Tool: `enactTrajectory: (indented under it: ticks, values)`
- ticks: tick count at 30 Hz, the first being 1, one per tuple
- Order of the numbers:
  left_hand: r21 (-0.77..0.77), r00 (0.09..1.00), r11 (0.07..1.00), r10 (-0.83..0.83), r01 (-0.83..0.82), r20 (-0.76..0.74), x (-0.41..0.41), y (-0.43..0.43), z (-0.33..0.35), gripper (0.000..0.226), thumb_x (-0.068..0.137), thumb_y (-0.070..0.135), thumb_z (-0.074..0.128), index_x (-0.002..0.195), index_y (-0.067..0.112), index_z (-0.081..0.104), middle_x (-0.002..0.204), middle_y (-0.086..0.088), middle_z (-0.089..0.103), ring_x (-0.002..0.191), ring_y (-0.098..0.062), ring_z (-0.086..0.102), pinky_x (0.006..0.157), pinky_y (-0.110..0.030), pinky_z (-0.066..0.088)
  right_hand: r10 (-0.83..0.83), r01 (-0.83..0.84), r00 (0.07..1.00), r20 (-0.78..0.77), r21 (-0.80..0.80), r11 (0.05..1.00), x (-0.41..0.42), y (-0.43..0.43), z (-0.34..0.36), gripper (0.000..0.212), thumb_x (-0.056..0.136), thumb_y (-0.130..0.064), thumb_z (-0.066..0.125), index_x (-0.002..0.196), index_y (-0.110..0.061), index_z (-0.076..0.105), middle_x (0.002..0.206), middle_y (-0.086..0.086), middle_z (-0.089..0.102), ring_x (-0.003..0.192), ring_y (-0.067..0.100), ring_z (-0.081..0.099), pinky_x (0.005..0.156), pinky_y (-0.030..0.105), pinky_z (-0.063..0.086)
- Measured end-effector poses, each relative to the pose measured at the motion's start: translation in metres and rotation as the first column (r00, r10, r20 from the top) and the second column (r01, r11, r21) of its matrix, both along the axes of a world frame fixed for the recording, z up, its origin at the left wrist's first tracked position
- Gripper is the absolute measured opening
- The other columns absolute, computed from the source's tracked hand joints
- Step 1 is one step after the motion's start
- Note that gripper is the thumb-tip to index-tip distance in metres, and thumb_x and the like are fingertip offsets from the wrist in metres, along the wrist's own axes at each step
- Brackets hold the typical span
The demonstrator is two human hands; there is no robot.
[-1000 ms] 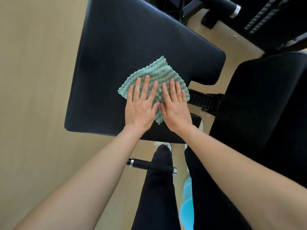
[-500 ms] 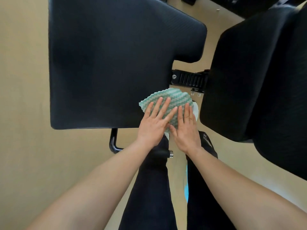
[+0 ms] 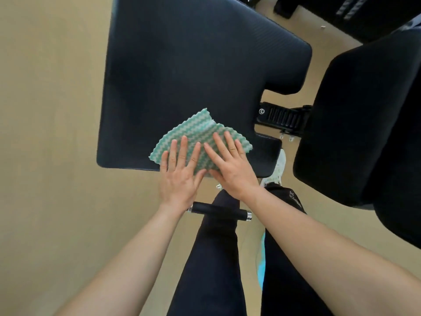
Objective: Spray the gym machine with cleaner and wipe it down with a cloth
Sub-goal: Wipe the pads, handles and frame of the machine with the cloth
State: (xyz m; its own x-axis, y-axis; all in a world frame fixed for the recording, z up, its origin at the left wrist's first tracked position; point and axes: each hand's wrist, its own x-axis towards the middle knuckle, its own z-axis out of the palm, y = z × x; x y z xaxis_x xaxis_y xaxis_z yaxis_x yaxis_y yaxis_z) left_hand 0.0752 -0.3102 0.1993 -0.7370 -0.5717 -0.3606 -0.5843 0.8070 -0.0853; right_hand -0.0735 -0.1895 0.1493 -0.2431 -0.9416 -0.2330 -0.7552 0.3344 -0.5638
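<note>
1. We have both palms flat on the cloth (image 3: 200, 142), a green-and-white wavy-patterned square lying on the near right part of the big black seat pad (image 3: 182, 76), in the middle of the frame.
2. Our left hand (image 3: 180, 176) covers the cloth's near-left corner, its heel hanging past the pad's front edge; our right hand (image 3: 230, 165) presses the right half. Fingers on both are straight and slightly spread, pushing down, not pinching or gripping anything.
3. Half a second ago the cloth sat at the pad's near right corner, half off the edge by the black ribbed hinge bracket (image 3: 284, 117). Now it is back fully on the pad, a little further left and up the frame. A second ago it lay near the pad's middle.
4. We read that as a back-and-forth stroke: pulled toward the corner, now pushed up again. So the wiping step is under way, and the near right part of the pad seems covered, while the upper and left parts probably remain.
5. The second dark pad (image 3: 364, 115) at right has no cloth on it at present.
6. Containers: a pale blue shape (image 3: 262, 263) shows between our dark trouser legs at lower centre. It may be the cleaner bottle, but we cannot tell, nor see any contents.
7. A black handle bar (image 3: 218, 210) crosses under our wrists.
</note>
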Motion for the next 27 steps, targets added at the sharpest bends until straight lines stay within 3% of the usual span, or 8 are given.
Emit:
enactTrajectory:
  ticks: [5, 8, 12, 20, 24, 27]
  values:
    - [-0.092, 0.930, 0.926, 0.366, -0.367, -0.034, 0.018, -0.023, 0.015, 0.076, 0.106, 0.059, 0.036, 0.166, 0.025, 0.003, 0.172, -0.015, -0.007, 0.159, -0.035, -0.006, 0.129, -0.051, 0.004, 0.235, -0.245, 0.968, -0.089, -0.123, 0.962, -0.006, -0.079, 0.019, 0.073, 0.102, -0.046, 0.054, 0.164, -0.023, 0.024, 0.172, 0.012, 0.010, 0.159, 0.037, 0.003, 0.129, 0.052, 0.006]
    - [-0.118, 0.872, 0.864, 0.481, -0.490, -0.094, 0.017, -0.041, 0.017, 0.074, 0.107, 0.059, 0.030, 0.166, 0.020, 0.007, 0.171, -0.023, -0.002, 0.158, -0.041, -0.002, 0.128, -0.055, 0.006, 0.293, -0.311, 0.947, -0.131, -0.143, 0.940, -0.005, -0.114, 0.030, 0.071, 0.103, -0.048, 0.049, 0.164, -0.024, 0.022, 0.173, 0.012, 0.007, 0.159, 0.036, 0.001, 0.129, 0.051, 0.004]
    - [-0.134, 0.861, 0.851, 0.496, -0.508, -0.114, 0.008, -0.038, 0.011, 0.073, 0.108, 0.050, 0.033, 0.166, 0.014, 0.008, 0.169, -0.029, 0.000, 0.157, -0.047, 0.001, 0.126, -0.061, 0.006, 0.256, -0.281, 0.953, -0.161, -0.157, 0.947, -0.001, -0.112, 0.027, 0.068, 0.106, -0.047, 0.042, 0.165, -0.021, 0.018, 0.173, 0.012, 0.008, 0.159, 0.034, 0.002, 0.129, 0.051, 0.008]
    - [-0.033, 0.953, 0.953, 0.302, -0.301, 0.019, -0.003, 0.025, 0.000, 0.076, 0.107, 0.054, 0.030, 0.165, 0.021, -0.006, 0.169, -0.020, -0.019, 0.157, -0.039, -0.018, 0.128, -0.058, 0.003, 0.099, -0.101, 0.991, -0.093, -0.015, 0.995, 0.000, -0.008, 0.004, 0.071, 0.109, -0.050, 0.039, 0.166, -0.021, 0.008, 0.173, 0.011, -0.001, 0.160, 0.032, -0.006, 0.129, 0.051, 0.007]
    - [-0.057, 0.919, 0.918, 0.393, -0.394, -0.023, -0.007, 0.019, -0.001, 0.069, 0.108, 0.051, 0.024, 0.166, 0.023, -0.001, 0.171, -0.019, -0.012, 0.157, -0.039, -0.015, 0.127, -0.060, 0.009, 0.110, -0.110, 0.993, -0.047, 0.001, 0.994, 0.000, -0.028, 0.009, 0.066, 0.109, -0.050, 0.032, 0.166, -0.024, 0.010, 0.173, 0.009, -0.002, 0.159, 0.032, -0.009, 0.129, 0.053, 0.006]
    - [-0.093, 0.837, 0.832, 0.541, -0.546, -0.077, -0.011, -0.005, 0.006, 0.071, 0.107, 0.051, 0.029, 0.166, 0.018, 0.005, 0.169, -0.027, -0.005, 0.156, -0.048, -0.005, 0.125, -0.063, 0.012, 0.242, -0.250, 0.966, -0.088, -0.109, 0.962, -0.012, -0.078, 0.019, 0.059, 0.110, -0.046, 0.032, 0.164, -0.024, 0.022, 0.173, 0.010, 0.009, 0.159, 0.034, -0.001, 0.129, 0.054, 0.009]
